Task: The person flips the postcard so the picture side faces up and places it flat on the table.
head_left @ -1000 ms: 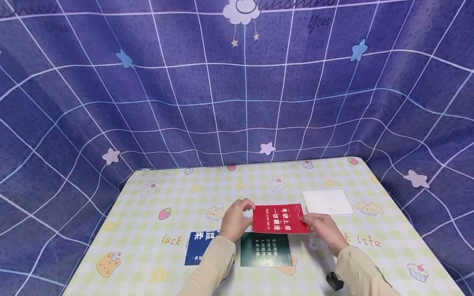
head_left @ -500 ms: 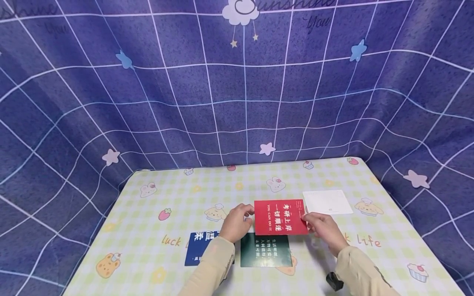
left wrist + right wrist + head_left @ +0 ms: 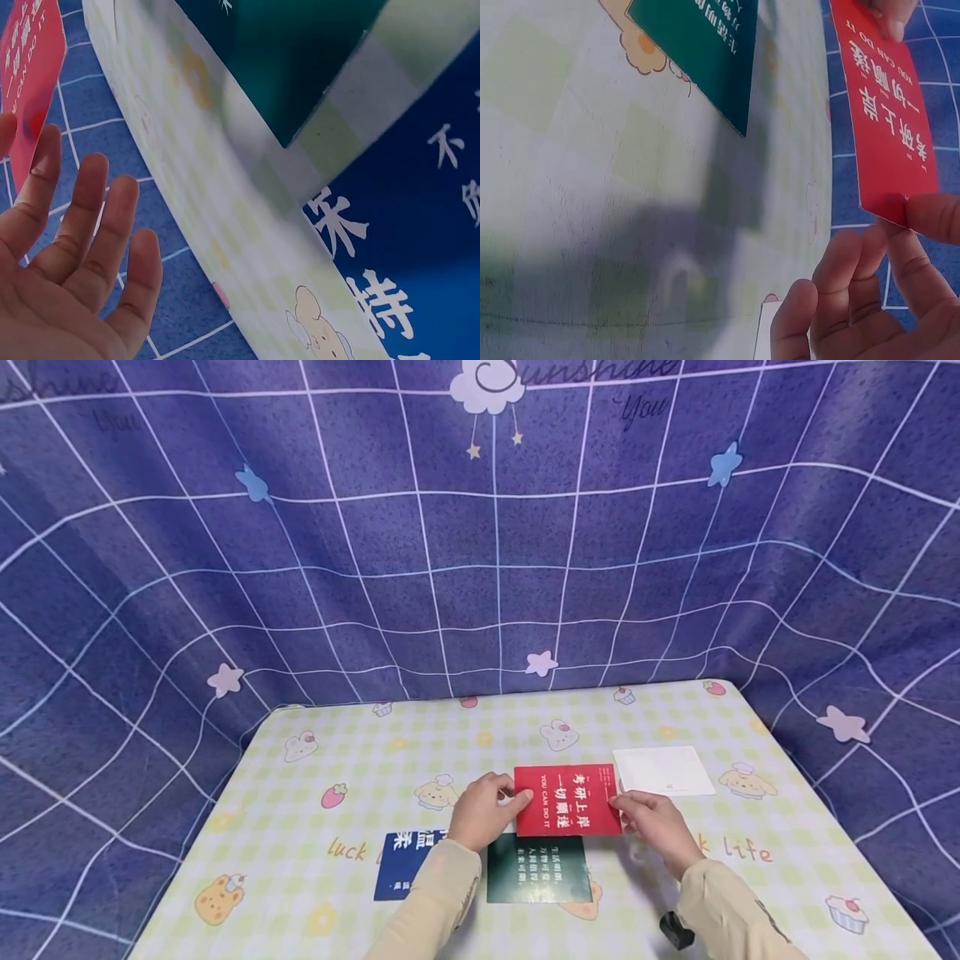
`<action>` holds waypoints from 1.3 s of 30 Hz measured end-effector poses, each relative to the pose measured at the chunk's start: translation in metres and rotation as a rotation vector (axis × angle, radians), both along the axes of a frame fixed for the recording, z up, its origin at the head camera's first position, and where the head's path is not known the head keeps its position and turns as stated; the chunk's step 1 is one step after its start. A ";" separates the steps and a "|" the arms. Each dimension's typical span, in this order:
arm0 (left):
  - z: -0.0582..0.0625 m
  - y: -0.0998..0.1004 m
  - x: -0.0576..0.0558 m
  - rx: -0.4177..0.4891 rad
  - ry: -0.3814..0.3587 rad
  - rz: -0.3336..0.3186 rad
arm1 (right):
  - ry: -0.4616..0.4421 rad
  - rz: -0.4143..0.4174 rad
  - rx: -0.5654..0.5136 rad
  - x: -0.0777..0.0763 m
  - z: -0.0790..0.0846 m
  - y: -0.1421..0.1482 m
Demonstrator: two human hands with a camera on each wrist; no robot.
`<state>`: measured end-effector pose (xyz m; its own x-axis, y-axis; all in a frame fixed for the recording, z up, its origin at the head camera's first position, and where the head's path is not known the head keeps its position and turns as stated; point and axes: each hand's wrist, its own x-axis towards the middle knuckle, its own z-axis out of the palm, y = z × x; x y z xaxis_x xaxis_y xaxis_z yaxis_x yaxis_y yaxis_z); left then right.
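A red card (image 3: 566,800) with white lettering is held up above the table between both hands. My left hand (image 3: 483,814) pinches its left edge, the thumb lying on the printed face. At the opposite edge, my right hand (image 3: 656,828) pinches the card between thumb and index finger; the right wrist view shows the thumb (image 3: 934,217) on a corner. Below the red card lies a dark green card (image 3: 538,872) with white writing. A blue card (image 3: 397,867) lies to its left, partly hidden by my left forearm.
A white card (image 3: 663,770) lies behind my right hand. Near the right sleeve is a small black object (image 3: 677,931), partly covered. The table wears a pale checked cloth (image 3: 285,827), and a blue gridded curtain (image 3: 465,593) rises behind it.
The red card has tilted to show more of its face. My left fingers loosened from its left edge, and now the left thumb lies on the front. The right hand has kept its grip.
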<state>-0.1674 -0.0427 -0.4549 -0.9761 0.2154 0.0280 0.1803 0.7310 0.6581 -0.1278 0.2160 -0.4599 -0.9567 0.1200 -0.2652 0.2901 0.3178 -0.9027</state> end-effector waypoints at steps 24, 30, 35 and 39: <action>0.000 0.006 -0.001 0.008 -0.018 0.078 | 0.029 0.046 0.277 -0.005 0.003 0.002; 0.001 0.003 0.000 0.007 -0.002 0.083 | 0.049 0.060 0.299 -0.007 0.004 -0.003; 0.002 -0.002 -0.002 -0.008 0.009 0.093 | 0.077 0.069 0.304 -0.008 0.006 -0.009; 0.002 -0.006 -0.004 -0.033 0.031 0.094 | 0.086 0.072 0.320 -0.010 0.008 -0.014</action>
